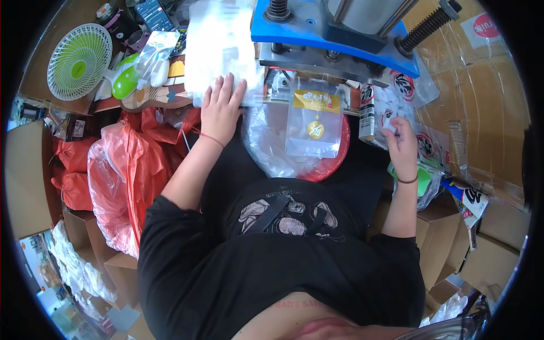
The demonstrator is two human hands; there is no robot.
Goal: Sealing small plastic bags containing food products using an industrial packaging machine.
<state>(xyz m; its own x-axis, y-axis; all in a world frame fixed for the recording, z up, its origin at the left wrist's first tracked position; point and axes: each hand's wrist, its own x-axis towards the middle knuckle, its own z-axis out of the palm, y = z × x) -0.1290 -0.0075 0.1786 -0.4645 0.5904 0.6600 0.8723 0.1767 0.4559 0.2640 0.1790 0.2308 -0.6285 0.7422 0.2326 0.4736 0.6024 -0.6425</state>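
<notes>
My left hand lies flat with fingers stretched out on the near end of a stack of clear plastic bags. Over a box of small white pieces, at the right, my right hand is closed in a pinch. Something whitish shows at its fingertips, too small to name. Between the hands a clear pouch with a gold printed band lies with its upper end at the press, which has a blue plate, springs and a metal cylinder. Below the pouch is a red basin lined with clear plastic.
At the left stand a white and green fan, a phone and a dark bottle. Red plastic bags hang beside my left arm. A large taped carton walls the right side, with open cartons below.
</notes>
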